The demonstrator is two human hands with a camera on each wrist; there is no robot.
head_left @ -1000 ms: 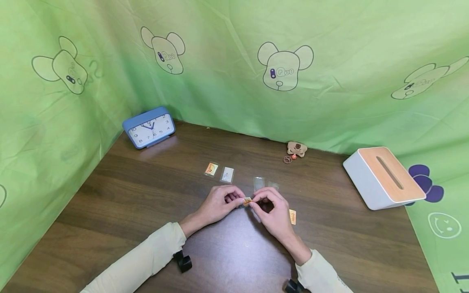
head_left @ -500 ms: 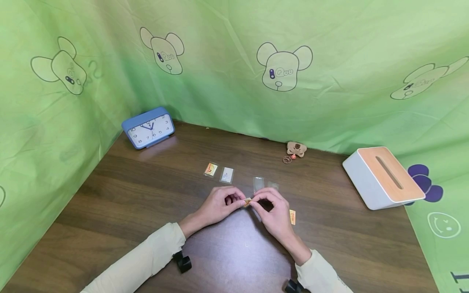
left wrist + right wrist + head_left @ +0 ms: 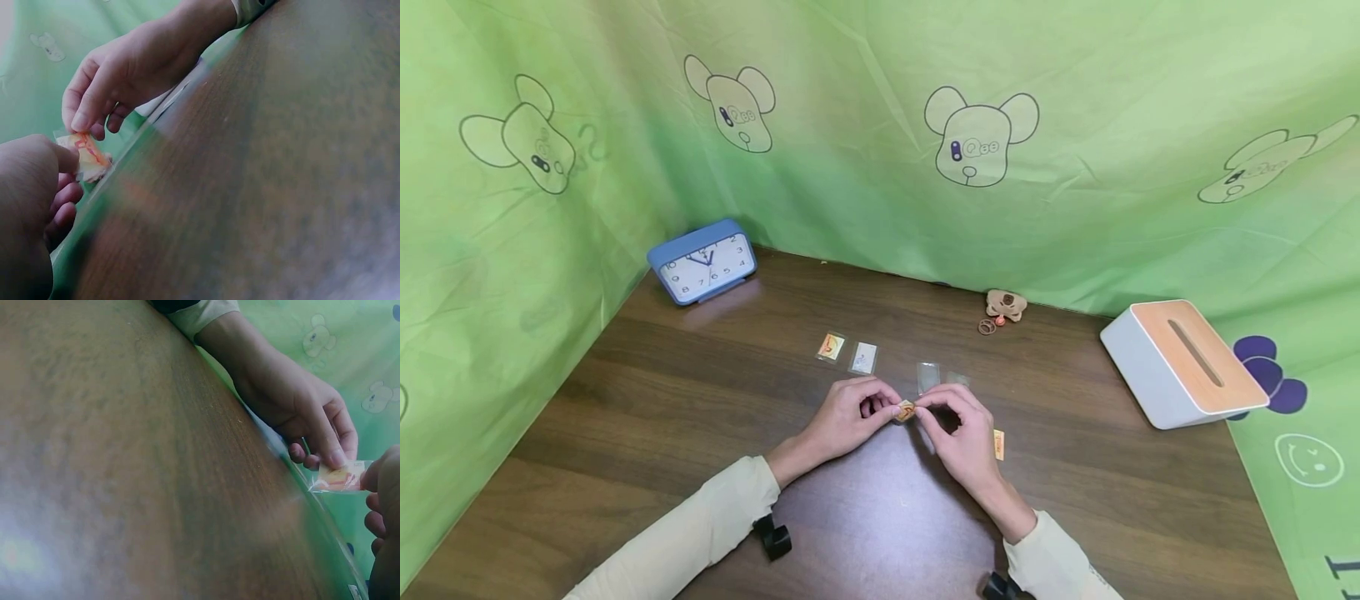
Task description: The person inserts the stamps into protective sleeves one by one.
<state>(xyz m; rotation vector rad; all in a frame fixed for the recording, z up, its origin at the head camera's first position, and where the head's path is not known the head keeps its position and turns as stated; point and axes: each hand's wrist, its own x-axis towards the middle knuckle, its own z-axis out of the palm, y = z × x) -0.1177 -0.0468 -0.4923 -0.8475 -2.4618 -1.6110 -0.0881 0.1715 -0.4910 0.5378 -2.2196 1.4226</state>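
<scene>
Between my hands is a small yellow-orange card (image 3: 906,411) in a clear plastic sleeve (image 3: 315,485); its red print shows in the left wrist view. My left hand (image 3: 853,414) pinches one side between thumb and forefinger. From the other side, my right hand (image 3: 962,429) pinches the card and sleeve with thumb and fingertips. Beyond the right hand lie two clear sleeves, one in plain sight (image 3: 928,378) and one partly hidden by the fingers. Another orange card (image 3: 999,445) lies just right of that hand, partly covered by it.
Two sleeved cards, one orange (image 3: 831,347) and one whitish (image 3: 864,358), lie farther back on the wooden table (image 3: 647,433). A blue clock (image 3: 703,262) stands back left. A brown bear-shaped trinket (image 3: 1006,305) and a tissue box (image 3: 1183,362) are at the right.
The held card has turned so more of its orange printed face shows in the head view. Both hands stay in nearly the same place, still pinching it.
</scene>
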